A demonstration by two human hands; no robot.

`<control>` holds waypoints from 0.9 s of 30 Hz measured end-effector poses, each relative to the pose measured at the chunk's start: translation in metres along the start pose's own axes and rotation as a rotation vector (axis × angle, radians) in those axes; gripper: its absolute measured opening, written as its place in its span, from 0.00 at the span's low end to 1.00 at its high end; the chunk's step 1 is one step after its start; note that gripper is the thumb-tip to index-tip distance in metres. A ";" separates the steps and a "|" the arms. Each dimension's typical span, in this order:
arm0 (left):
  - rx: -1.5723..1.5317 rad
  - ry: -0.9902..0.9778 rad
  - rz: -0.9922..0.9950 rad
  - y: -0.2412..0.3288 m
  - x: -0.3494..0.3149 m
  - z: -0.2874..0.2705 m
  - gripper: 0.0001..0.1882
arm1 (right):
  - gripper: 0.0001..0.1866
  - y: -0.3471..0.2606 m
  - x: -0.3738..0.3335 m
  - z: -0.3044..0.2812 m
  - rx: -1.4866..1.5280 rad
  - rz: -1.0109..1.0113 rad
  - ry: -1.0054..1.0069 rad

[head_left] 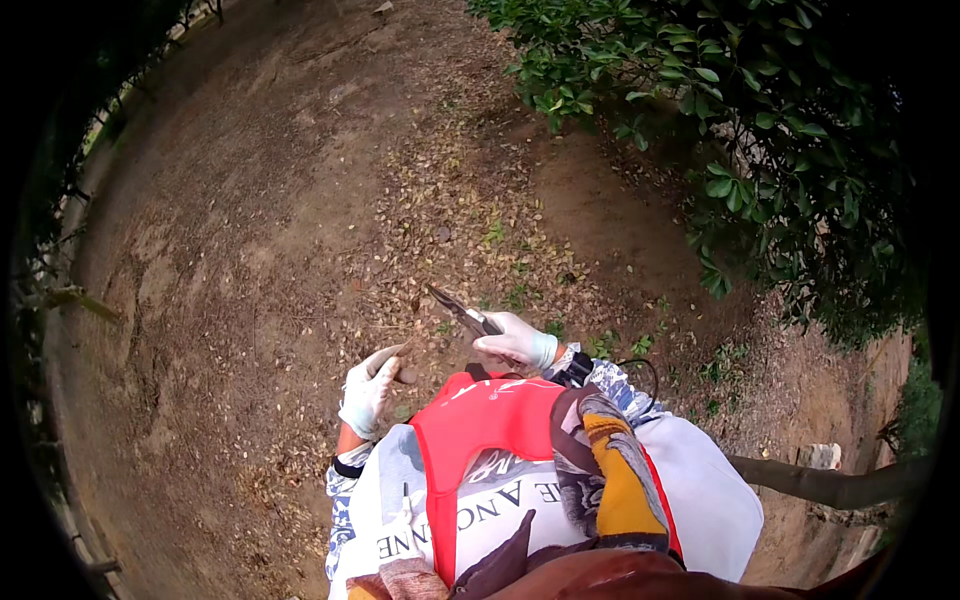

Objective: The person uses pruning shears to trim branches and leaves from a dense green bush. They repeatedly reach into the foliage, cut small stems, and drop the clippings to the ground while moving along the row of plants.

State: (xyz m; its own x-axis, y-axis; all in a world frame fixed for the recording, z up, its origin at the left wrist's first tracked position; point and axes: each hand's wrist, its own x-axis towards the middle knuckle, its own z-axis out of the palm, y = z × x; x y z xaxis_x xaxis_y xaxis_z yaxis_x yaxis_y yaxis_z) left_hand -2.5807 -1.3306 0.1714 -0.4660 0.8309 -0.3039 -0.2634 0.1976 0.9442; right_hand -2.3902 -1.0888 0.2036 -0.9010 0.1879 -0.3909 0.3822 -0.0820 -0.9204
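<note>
My right hand (515,341), in a white glove with a pale blue cuff, is closed round the handles of a pair of garden shears (460,312). Their dark, narrow blades point up and to the left over the leaf litter. Lower and to the left is my left hand (366,392), gloved the same way. Its thumb and fingers reach to the right with a gap between them, their tips brownish. Nothing shows clearly in that hand, though thin dry stalks (395,322) lie just beyond it.
A leafy green bush (740,120) hangs over the upper right. Brown soil (220,250) strewn with dry leaves (470,215) spreads ahead, with small green plants (515,295) in it. A dark branch (830,483) crosses at the lower right, near a pale block (818,456).
</note>
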 end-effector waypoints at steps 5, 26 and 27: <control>0.066 0.021 -0.001 0.036 0.063 -0.006 0.21 | 0.18 -0.056 0.030 -0.048 -0.155 0.103 0.029; 0.077 -0.176 0.138 0.095 0.315 -0.103 0.22 | 0.31 -0.182 0.141 -0.172 0.495 -0.519 0.494; 0.055 -0.179 0.128 0.095 0.321 -0.105 0.22 | 0.31 -0.188 0.146 -0.182 0.543 -0.529 0.484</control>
State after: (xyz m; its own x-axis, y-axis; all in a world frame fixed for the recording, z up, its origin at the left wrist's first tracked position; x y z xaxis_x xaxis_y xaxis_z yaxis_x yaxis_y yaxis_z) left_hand -2.8442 -1.1001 0.1499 -0.3343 0.9291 -0.1580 -0.1625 0.1083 0.9808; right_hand -2.5566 -0.8677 0.3195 -0.6996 0.7145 0.0123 -0.3181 -0.2959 -0.9007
